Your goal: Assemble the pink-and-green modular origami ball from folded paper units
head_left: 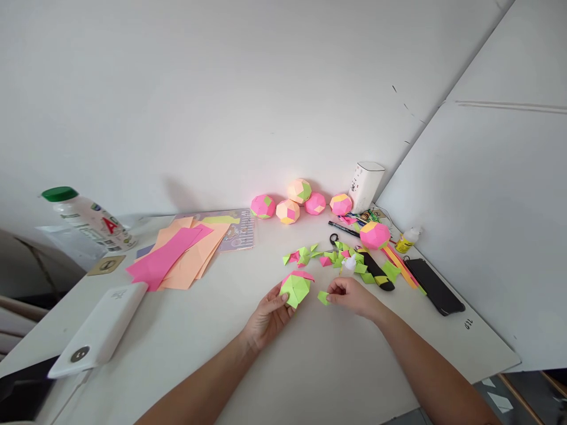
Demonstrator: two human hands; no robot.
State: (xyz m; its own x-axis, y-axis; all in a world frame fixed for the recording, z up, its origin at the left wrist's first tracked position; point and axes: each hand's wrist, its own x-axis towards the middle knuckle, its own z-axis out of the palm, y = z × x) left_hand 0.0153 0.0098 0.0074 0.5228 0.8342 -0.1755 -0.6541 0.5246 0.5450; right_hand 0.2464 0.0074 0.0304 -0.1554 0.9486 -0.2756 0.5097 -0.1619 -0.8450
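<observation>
Green paper piece (323,298) sits pinched in my right hand (353,295). Just to its left, not touching, my left hand (268,314) grips the green-and-pink paper ball (296,289)

Your left hand (269,317) holds a faceted green-and-pink ball (296,289); your right hand (352,295) pinches a small green piece (323,298) near the ball.

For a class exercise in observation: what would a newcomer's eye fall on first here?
Probably the bright paper balls by the back wall. Nearer, the left hand holds a green and pink paper form; to its right, the right hand pinches a small green piece. A green-capped bottle stands far left.
</observation>
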